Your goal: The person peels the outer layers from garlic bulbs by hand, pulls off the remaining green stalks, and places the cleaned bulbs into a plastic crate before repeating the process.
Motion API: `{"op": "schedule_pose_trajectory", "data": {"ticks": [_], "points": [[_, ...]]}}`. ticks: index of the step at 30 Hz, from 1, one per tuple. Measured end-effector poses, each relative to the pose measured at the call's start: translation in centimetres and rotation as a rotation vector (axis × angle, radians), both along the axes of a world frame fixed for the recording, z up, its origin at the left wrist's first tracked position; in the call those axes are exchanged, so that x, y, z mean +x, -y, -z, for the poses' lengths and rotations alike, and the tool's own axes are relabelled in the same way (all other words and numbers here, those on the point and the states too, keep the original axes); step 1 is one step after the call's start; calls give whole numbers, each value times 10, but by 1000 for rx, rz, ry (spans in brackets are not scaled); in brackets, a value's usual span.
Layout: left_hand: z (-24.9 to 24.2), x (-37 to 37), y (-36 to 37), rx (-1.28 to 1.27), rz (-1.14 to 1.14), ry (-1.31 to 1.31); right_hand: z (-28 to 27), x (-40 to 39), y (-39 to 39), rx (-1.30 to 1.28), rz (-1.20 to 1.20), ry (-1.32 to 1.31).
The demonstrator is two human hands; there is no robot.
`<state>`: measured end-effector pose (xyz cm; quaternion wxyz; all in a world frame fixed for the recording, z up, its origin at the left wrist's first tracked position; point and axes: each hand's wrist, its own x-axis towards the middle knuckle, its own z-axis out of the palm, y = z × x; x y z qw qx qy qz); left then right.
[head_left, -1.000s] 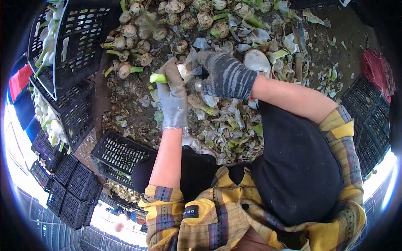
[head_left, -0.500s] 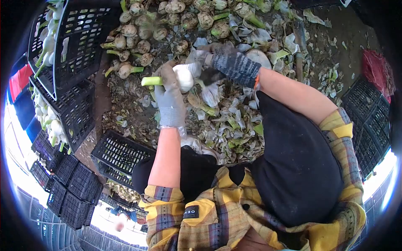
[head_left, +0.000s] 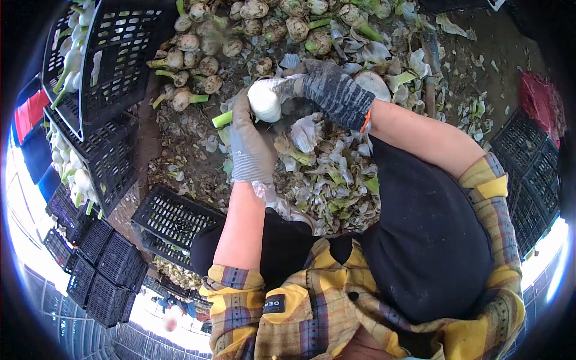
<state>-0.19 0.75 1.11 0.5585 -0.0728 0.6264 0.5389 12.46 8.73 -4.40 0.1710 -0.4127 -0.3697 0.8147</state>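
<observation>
My left hand [head_left: 251, 141], in a pale grey glove, is wrapped round a white garlic bulb [head_left: 264, 101] whose cut green stem points to the lower left. At the bulb's right side, my right hand [head_left: 331, 90], in a dark mottled knit glove, has its fingers closed on papery skin coming off the bulb. A loose piece of whitish garlic skin [head_left: 306, 133] lies just below the right hand. Unpeeled, soil-covered garlic bulbs [head_left: 207, 66] are heaped on the ground beyond both hands.
Black crates [head_left: 123, 66] holding white bulbs stand at the left. Another black crate [head_left: 174, 219] sits near my left knee, and more crates [head_left: 525, 174] are at the right. Peeled skins [head_left: 342, 189] litter the ground between my legs. A red bag [head_left: 540, 102] lies at the far right.
The bulb has turned and moved slightly up in my left hand, its stem now tilting lower. My left hand has shifted a little to the right; my right hand stays at the bulb's skin.
</observation>
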Motion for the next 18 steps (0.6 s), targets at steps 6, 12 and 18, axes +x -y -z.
{"op": "schedule_pose_trajectory", "data": {"ticks": [6,12,18], "points": [[5,-6,-1,56,-102,19,10,5,-3,-224,72,-155],[-1,-14,1,109,-241,71,41,1,-10,-168,-404,81],[-1,-16,2,8,-214,49,-1,1,-6,869,-441,107]]}}
